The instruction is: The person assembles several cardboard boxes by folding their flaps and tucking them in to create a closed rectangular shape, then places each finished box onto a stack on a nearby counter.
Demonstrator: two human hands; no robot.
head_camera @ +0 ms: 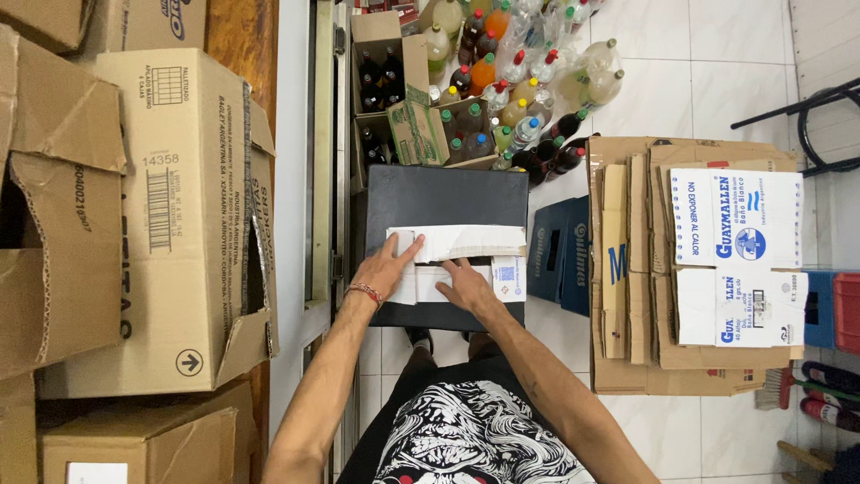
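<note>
1. While both my hands press flat, the black box (445, 193) sits mid-frame with white tape (466, 240) across its top.
2. My left hand (385, 266) and right hand (466, 285) lie open on it, holding nothing.
3. I think I am at the tape; next needs a fingertip under its edge.

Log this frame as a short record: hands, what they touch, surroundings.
left hand: flat on white paper strip, fingers extended, red bracelet at the wrist
right hand: pressing on a second white sheet, palm down
work surface: black box, lid closed
left side: stacked brown cardboard boxes
right side: pile of flattened cartons on tiled floor
ahead: bottles, some in an open carton
grasp: neither hand closed around anything
</note>
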